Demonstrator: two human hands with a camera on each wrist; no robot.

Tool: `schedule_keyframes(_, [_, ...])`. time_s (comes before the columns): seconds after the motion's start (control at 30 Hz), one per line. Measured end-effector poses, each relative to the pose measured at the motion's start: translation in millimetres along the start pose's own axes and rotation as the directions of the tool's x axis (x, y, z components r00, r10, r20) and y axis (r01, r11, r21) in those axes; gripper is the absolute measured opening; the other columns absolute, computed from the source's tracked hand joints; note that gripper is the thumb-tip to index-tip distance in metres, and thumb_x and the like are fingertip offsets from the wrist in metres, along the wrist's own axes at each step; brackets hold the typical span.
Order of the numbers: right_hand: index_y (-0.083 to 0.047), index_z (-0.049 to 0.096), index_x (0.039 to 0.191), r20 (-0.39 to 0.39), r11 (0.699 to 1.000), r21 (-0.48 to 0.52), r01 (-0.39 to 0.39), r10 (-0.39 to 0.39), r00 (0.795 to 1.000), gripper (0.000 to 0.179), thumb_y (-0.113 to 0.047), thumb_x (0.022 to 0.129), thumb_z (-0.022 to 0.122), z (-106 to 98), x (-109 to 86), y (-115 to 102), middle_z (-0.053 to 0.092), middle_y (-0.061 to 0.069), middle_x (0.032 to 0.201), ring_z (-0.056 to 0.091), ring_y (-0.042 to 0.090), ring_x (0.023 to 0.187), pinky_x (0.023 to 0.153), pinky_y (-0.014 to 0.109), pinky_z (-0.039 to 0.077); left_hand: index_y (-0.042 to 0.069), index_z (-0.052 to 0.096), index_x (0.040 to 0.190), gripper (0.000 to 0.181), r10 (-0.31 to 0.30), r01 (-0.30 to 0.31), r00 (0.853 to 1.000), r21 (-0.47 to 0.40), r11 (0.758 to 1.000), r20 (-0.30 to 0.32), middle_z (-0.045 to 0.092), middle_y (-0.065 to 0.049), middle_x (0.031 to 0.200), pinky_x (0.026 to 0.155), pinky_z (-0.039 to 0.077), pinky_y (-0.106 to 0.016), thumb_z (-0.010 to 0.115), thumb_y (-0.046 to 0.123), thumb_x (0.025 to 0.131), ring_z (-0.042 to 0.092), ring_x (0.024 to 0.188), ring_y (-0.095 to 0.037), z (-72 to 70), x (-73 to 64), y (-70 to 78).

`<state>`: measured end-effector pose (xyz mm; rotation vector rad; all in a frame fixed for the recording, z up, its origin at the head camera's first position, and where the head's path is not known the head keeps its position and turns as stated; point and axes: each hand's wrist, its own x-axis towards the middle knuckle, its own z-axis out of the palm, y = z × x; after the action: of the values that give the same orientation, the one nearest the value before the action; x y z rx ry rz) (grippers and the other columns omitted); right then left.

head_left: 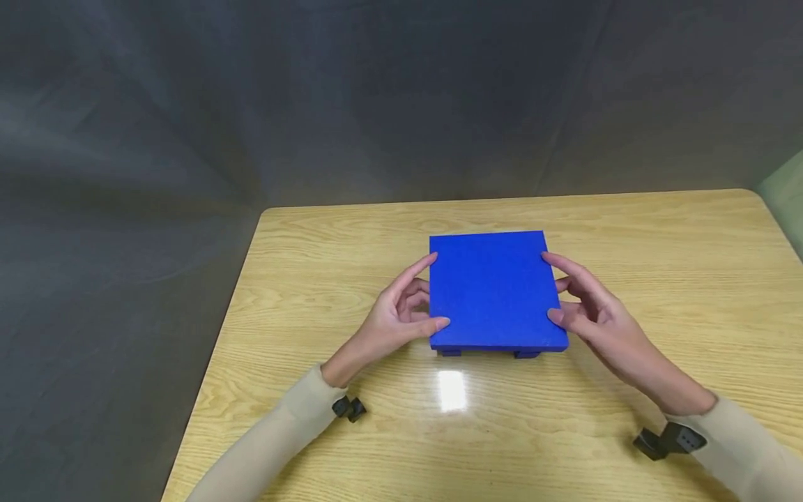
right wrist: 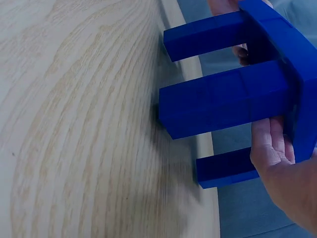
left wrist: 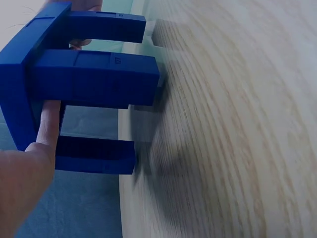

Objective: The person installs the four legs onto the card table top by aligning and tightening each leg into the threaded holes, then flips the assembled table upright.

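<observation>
A small blue stool [head_left: 492, 293] with a flat, square top stands upright between both hands over the wooden table. Its left edge is gripped by my left hand [head_left: 395, 314], thumb on the top's near corner and index finger further back. On the opposite edge my right hand [head_left: 605, 324] holds it the same way, other fingers curled beneath the top. Both wrist views show several thick legs [left wrist: 94, 77] pointing at the tabletop; whether they touch it I cannot tell. In the right wrist view, fingers [right wrist: 270, 141] lie under the top beside a leg [right wrist: 225, 101].
The light wood-grain table [head_left: 326, 279] reaches past the stool on all sides. Behind and to the left hangs a dark grey curtain [head_left: 401, 104]. A black wrist device [head_left: 671, 440] sits on the right sleeve, another [head_left: 348, 408] on the left.
</observation>
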<state>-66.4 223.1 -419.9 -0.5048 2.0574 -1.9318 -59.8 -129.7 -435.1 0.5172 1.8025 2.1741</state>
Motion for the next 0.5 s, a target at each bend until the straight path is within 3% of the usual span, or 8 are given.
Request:
schedule_keyframes(0.23, [-0.020, 0.031, 0.175, 0.012, 0.999, -0.037, 0.006, -0.005, 1.000, 0.079, 0.009, 0.106, 0.058, -0.2, -1.7, 3.7, 0.042, 0.019, 0.135, 0.055, 0.022, 0.114, 0.085, 0.022, 0.055, 0.026, 0.029, 0.175, 0.107, -0.019, 0.019, 0.999, 0.013, 1.000, 0.046, 0.051, -0.008, 0.128, 0.086, 0.056, -0.027, 0.087, -0.003, 0.090, 0.057, 0.109, -0.017, 0.3, 1.2, 0.8])
schedule_keyframes(0.5, [-0.023, 0.027, 0.176, 0.009, 0.994, -0.107, 0.014, -0.013, 1.000, 0.081, 0.007, 0.107, 0.059, -2.7, 2.4, 5.2, 0.046, 0.018, 0.134, 0.058, 0.022, 0.110, 0.085, 0.021, 0.055, 0.034, 0.020, 0.176, 0.115, -0.081, 0.077, 0.994, 0.061, 0.995, 0.071, 0.051, -0.009, 0.130, 0.091, 0.055, -0.032, 0.086, -0.006, 0.090, 0.055, 0.118, -0.021, -3.0, 2.8, 2.7])
